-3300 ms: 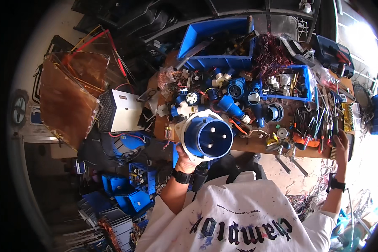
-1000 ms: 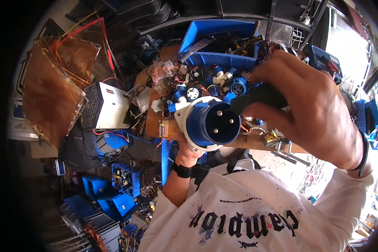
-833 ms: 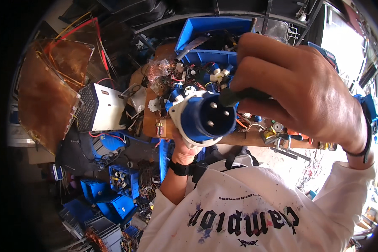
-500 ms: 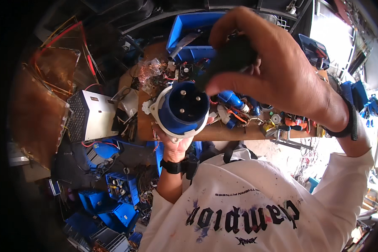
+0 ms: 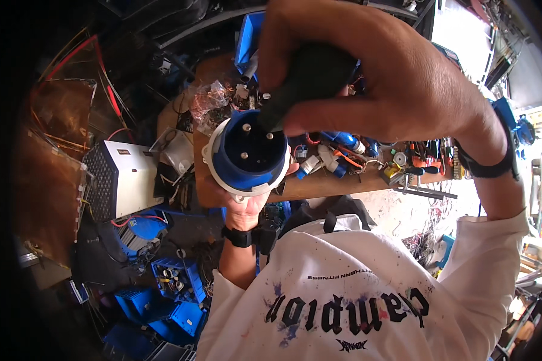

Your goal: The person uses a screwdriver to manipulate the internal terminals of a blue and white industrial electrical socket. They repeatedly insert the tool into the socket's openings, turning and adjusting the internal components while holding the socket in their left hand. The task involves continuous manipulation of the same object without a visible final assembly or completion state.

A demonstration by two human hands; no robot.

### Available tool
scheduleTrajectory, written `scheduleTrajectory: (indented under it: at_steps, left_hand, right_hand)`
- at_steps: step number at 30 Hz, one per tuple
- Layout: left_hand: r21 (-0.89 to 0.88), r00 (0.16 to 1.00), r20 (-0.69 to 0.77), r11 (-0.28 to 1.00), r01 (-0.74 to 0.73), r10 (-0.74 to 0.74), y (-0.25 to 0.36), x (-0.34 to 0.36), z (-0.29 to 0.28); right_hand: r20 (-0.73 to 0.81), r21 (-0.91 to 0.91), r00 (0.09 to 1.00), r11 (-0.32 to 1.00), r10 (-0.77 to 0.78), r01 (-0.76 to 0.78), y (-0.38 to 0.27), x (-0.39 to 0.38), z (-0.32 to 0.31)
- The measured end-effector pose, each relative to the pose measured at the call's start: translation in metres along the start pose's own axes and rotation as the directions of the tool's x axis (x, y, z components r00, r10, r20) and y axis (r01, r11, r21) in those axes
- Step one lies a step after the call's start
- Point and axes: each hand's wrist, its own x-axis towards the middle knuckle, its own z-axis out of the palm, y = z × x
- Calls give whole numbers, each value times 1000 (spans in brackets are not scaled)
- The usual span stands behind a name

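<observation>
My left hand (image 5: 247, 206) holds up a blue industrial plug (image 5: 239, 172) from below. The plug has a white flange and three metal pins inside its round blue collar, its open face turned up toward me. In my right hand (image 5: 397, 96) is a thick dark tool (image 5: 312, 75), gripped between thumb and curled fingers. It narrows toward the collar, and its lower end meets or overlaps the plug's far right rim close to one pin. Its tip is too dark to make out, so I cannot tell whether it touches the plug.
Behind the plug is a cluttered wooden workbench (image 5: 319, 188) with a blue bin (image 5: 247, 45), a crumpled clear bag (image 5: 209, 99) and blue connectors (image 5: 342, 139). A white metal box (image 5: 141, 174) stands at left. Blue crates (image 5: 177, 280) are on the floor at lower left.
The dark tool and my right hand have come closer to me and left, the tool's lower end now over the collar's rim. The plug has shifted slightly left in view.
</observation>
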Motion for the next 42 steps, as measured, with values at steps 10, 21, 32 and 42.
scheduleTrajectory:
  at_steps: [10, 21, 32, 42]
  left_hand:
    - [190, 975, -141, 971, -144, 172, 10, -5, -2]
    - [56, 989, -64, 990, -128, 132, 3, -15, 27]
    - [260, 940, -158, 931, -256, 302, -17, -37, -7]
    - [216, 950, -105, 939, -268, 295, -17, -41, -21]
  right_hand:
    - [-135, -209, 963, 944, 232, -256, -7, 13, 17]
    - [15, -240, 952, 924, -304, 299, -7, 4, 16]
    - [-72, -239, 984, 961, -163, 141, -24, -5, 26]
    - [-291, -108, 955, 994, -57, 27, -27, -9, 42]
